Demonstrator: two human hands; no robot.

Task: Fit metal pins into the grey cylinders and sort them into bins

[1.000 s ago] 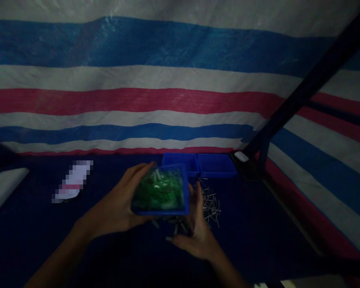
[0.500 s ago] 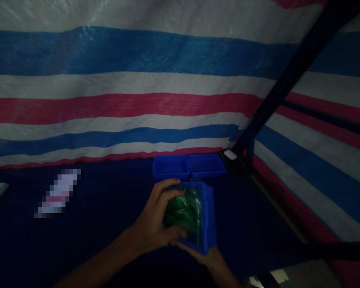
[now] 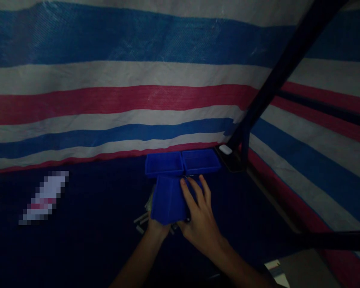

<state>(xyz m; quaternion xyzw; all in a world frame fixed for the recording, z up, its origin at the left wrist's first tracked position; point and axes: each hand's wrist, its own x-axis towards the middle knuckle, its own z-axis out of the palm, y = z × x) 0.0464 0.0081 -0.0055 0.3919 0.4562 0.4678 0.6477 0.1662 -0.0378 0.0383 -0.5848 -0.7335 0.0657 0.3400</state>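
One sheet (image 3: 45, 196) pixelated, unreadable; right fingers (image 3: 190, 197) at tipped bin (image 3: 169, 200).

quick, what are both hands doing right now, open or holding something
Left hand: fingers hidden behind the tipped blue bin, so its grip cannot be told.
Right hand: fingers spread at the bin's right side; whether it grips cannot be told.

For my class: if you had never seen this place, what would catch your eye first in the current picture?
Probably the red, white and blue striped sheet, filling the upper part of the view. Next, low in the centre, the tilted blue bin between the left hand and right hand, its outside towards us. Two blue trays sit side by side just beyond it.
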